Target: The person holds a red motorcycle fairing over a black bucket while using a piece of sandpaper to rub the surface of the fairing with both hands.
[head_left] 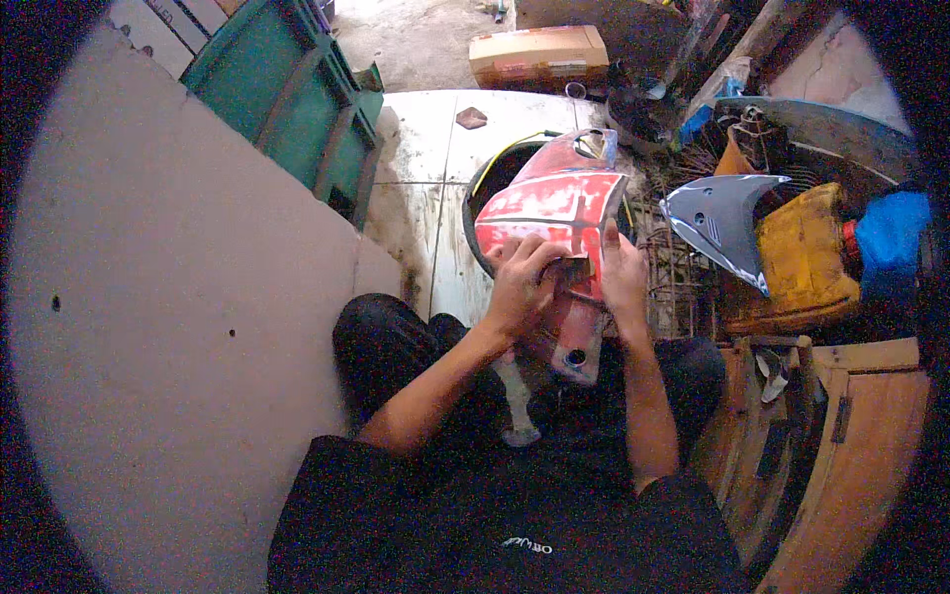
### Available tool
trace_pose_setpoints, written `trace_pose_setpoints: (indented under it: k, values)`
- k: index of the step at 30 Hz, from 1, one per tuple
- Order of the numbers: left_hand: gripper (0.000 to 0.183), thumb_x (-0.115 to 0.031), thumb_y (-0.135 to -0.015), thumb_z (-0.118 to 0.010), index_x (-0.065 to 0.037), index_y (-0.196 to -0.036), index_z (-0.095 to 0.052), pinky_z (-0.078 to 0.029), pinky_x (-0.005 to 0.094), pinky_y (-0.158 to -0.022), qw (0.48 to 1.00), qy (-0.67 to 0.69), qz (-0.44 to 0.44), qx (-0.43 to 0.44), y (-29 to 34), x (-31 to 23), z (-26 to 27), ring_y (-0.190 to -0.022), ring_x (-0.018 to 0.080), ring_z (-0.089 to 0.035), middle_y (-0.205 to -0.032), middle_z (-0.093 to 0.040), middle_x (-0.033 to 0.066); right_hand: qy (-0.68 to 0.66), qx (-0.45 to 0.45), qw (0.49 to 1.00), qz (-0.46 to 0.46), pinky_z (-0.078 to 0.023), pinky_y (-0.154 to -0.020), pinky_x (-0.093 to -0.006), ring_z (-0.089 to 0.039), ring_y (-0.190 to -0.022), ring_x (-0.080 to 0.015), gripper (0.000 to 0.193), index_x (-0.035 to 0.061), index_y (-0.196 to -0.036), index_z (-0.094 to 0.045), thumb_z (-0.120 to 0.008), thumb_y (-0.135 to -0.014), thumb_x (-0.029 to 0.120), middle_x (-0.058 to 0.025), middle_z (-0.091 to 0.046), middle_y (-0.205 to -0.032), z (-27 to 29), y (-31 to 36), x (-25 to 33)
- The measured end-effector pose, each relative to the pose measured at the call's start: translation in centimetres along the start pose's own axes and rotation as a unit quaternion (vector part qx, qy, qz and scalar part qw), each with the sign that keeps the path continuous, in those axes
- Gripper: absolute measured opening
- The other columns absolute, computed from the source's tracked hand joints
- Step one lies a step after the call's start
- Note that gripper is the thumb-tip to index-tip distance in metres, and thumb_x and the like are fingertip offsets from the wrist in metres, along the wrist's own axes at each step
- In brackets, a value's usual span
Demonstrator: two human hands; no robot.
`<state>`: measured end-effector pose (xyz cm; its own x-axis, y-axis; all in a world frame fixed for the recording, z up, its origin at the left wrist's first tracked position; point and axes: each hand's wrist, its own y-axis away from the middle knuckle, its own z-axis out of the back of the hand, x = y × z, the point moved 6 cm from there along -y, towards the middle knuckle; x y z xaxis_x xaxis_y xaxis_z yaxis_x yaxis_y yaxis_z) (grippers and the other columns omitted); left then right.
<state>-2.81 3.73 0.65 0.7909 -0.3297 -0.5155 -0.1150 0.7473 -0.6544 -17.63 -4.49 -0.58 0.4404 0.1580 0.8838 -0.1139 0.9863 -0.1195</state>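
Observation:
A red motorcycle body panel (pixel 544 203), patched with white sanded areas and dark lines, is tilted in front of me above my knees. Its narrow lower end, with a round dark hole in it, points back toward my lap. My left hand (pixel 521 285) is closed on the panel's near left part, fingers curled over its surface. At the right edge my right hand (pixel 621 275) grips the same panel, thumb on top. The undersides of both hands are hidden, and I cannot tell whether anything small lies beneath the left fingers. Behind the panel shows a black tub (pixel 471 220), partly covered by it.
A thin yellow hose (pixel 495 160) runs along the tub's rim. To the right lie a grey body panel (pixel 714 220), a yellow jerrycan (pixel 807 252) and a blue bag (pixel 893 233). Wooden furniture (pixel 861 445) stands near right, a wall (pixel 188 297) left, a cardboard box (pixel 539 57) beyond.

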Motion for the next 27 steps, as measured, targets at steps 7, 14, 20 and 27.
trace_pose_setpoints:
  k: [7,14,20,27]
  values:
    - [0.013,-0.007,-0.078,-0.065,-0.010,-0.090,-0.068,-0.035,0.0381,-0.086,0.979,0.120,0.164,-0.006,-0.2,3.2,-0.7,-0.082,0.0275,-0.058,-0.086,-0.063,0.0078,-0.030,0.029,0.999,-0.016,-0.046,-0.068,-0.0395,-0.051,-0.067,-0.0183,0.070,-0.0027,-0.083,-0.058,-0.039,-0.097,0.063,-0.0129,-0.056,-0.069,-0.2,-0.1,-0.9]
    - [0.008,-0.010,-0.084,-0.065,-0.006,-0.090,-0.068,-0.045,0.0385,-0.073,0.945,0.100,0.292,-0.109,-0.8,7.1,0.5,-0.077,0.0262,-0.061,-0.084,-0.066,0.0099,0.021,0.050,0.998,-0.033,-0.044,-0.062,-0.0407,-0.049,-0.064,-0.0195,0.074,-0.0016,-0.080,-0.056,-0.037,-0.095,0.068,-0.0128,-0.052,-0.066,-0.2,-0.1,-1.2]
    - [0.012,-0.008,-0.081,-0.066,-0.009,-0.092,-0.069,-0.040,0.0377,-0.082,0.990,0.027,0.138,-0.019,-0.4,2.3,-0.7,-0.084,0.0263,-0.060,-0.085,-0.066,0.0077,-0.021,0.055,0.998,-0.002,-0.043,-0.060,-0.0431,-0.049,-0.062,-0.0213,0.074,-0.0003,-0.080,-0.057,-0.036,-0.095,0.069,-0.0139,-0.051,-0.064,-0.4,-0.7,-2.3]
    - [0.015,-0.011,-0.080,-0.066,-0.011,-0.094,-0.068,-0.029,0.0430,-0.090,0.995,0.050,0.081,0.032,-0.3,0.0,-1.6,-0.092,0.0257,-0.057,-0.086,-0.064,0.0074,0.020,0.053,0.998,-0.017,-0.043,-0.060,-0.0424,-0.048,-0.061,-0.0206,0.071,-0.0002,-0.080,-0.057,-0.037,-0.097,0.066,-0.0127,-0.050,-0.063,0.3,-0.4,-1.9]
